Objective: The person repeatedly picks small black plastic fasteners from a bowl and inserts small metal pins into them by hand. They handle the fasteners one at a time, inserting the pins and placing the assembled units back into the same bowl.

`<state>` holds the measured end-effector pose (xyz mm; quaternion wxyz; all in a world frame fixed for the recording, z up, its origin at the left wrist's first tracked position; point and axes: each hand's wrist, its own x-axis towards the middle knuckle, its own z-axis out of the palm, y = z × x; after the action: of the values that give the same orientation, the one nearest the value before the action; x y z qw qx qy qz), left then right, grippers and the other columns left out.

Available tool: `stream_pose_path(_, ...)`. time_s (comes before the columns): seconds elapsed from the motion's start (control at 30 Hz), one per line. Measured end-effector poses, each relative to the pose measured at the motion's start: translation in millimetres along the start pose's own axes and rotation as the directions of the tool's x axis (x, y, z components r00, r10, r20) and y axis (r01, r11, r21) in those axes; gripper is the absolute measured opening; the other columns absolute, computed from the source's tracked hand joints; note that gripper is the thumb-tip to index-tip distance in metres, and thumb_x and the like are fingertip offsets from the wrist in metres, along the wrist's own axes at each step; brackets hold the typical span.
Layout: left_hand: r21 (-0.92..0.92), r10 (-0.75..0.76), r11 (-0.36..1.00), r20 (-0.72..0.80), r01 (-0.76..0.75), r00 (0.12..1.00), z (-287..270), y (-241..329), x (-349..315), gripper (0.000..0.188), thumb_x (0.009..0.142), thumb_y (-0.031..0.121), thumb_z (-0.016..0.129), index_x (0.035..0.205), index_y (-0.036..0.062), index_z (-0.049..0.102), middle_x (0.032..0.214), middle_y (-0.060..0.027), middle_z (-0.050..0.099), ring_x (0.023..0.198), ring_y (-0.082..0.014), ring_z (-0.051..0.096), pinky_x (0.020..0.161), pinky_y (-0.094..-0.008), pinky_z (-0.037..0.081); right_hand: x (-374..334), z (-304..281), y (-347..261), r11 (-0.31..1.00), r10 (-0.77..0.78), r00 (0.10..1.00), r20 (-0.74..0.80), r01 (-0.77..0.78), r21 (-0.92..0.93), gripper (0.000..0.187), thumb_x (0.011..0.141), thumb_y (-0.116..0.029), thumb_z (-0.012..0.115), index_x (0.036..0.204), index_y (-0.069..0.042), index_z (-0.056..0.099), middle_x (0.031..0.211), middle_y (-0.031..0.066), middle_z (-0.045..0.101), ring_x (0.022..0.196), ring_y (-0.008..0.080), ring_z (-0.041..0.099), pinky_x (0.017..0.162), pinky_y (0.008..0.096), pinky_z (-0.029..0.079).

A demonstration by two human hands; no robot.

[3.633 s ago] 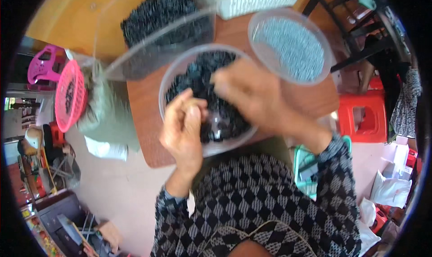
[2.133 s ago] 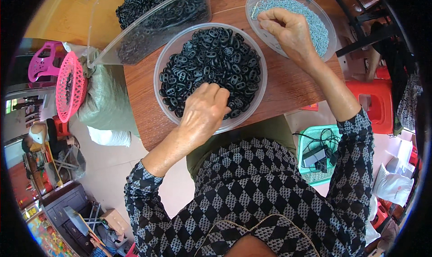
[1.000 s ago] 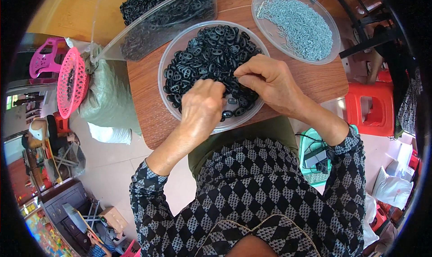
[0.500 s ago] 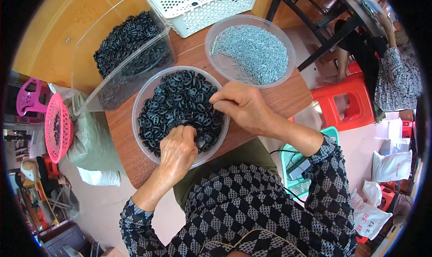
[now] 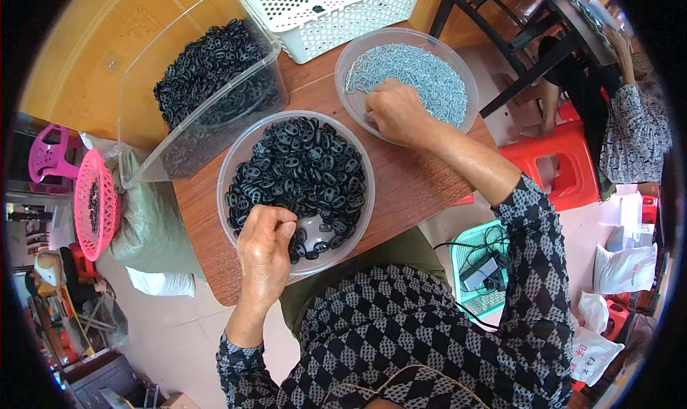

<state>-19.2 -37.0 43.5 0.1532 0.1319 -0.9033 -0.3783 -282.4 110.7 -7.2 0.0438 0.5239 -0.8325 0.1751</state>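
Note:
A round clear bowl (image 5: 223, 194) holds a heap of small black oval two-hole pieces (image 5: 300, 158), with part of its bottom showing at the near side. Over its near left rim, my left hand (image 5: 265, 255) is closed, thumb against curled fingers; whatever it pinches is hidden. My right hand (image 5: 401, 112) reaches into the second round tub (image 5: 469, 101), its bent fingertips down at the near left of many small silvery rod-like pieces (image 5: 422, 72). They could be springs or screws; the size does not let me tell. What these fingers grip is hidden too.
A clear bin (image 5: 275, 98) of more black pieces stands at the far left of the wooden table (image 5: 422, 180). Behind is a white perforated basket (image 5: 343, 33). Red stools (image 5: 558, 166) and another person (image 5: 633, 130) are to the right; a green basket (image 5: 476, 302) holds cables below.
My right hand has gone from the bowl of black pieces to the tub of silvery pieces. My left hand has lifted off the heap toward the near left rim, exposing some bowl bottom.

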Motion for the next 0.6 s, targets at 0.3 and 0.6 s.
stream_pose_path(0.3, -0.654, -0.364, 0.686, 0.069, 0.318, 0.929, 5, 0, -5, 0.005, 0.091, 0.005, 0.055, 0.091, 0.0018, 0.058, 0.084, -0.0019, 0.060, 0.066, -0.0050, 0.052, 0.059, -0.0181, 0.043, 11, -12, 5, 0.978, 0.136, 0.985, 0.109, -0.151, 0.140, 0.012, 0.073, -0.007, 0.061, 0.067, 0.003, 0.059, 0.071, 0.0143, 0.063, 0.066, 0.0288, 0.061, 0.059, 0.0363, 0.048)
stream_pose_path(0.6, -0.275, -0.121, 0.959, -0.198, 0.063, 0.973, 12, 8, 1, 0.014, 0.082, -0.003, 0.060, 0.095, 0.0004, 0.065, 0.074, -0.0061, 0.059, 0.061, -0.0100, 0.055, 0.054, -0.0233, 0.044, -7, -61, -74, 0.324, 0.129, 0.870, 0.476, -0.490, 0.809, 0.015, 0.080, -0.014, 0.066, 0.078, 0.001, 0.066, 0.070, 0.0015, 0.062, 0.066, 0.0071, 0.056, 0.060, 0.0215, 0.044)
